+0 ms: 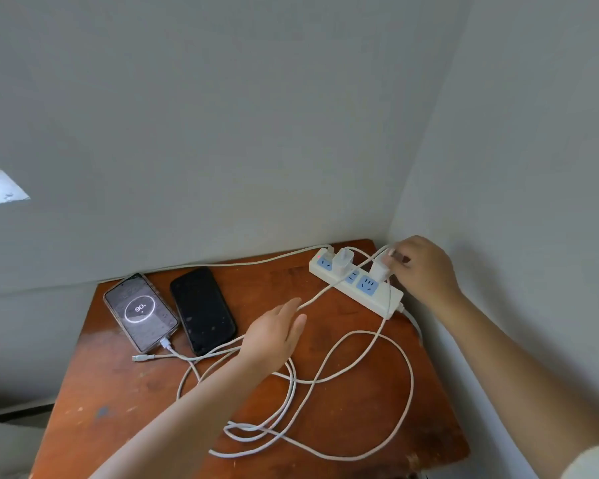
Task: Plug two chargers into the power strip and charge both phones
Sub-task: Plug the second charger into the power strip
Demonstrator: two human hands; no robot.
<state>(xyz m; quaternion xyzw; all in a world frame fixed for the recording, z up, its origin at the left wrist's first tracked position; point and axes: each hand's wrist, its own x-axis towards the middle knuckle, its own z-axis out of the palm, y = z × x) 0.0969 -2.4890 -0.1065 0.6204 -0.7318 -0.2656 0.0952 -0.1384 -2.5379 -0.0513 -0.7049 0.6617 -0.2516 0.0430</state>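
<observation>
A white power strip [393,299] lies at the table's back right corner. One white charger [343,262] stands plugged in near its far end. My right hand [421,267] grips a second white charger [381,269] standing on the strip's middle. The left phone [140,312] has a lit screen reading 90 and a cable in its bottom port. Beside it lies a dark phone [203,309], with a loose cable plug [144,357] lying in front of the phones. My left hand [274,335] hovers flat and open over the white cables [325,378].
The small reddish wooden table [125,392] sits in a corner between grey walls behind and to the right. The strip's own cord [256,261] runs along the back edge. Loops of white cable cover the table's middle and front.
</observation>
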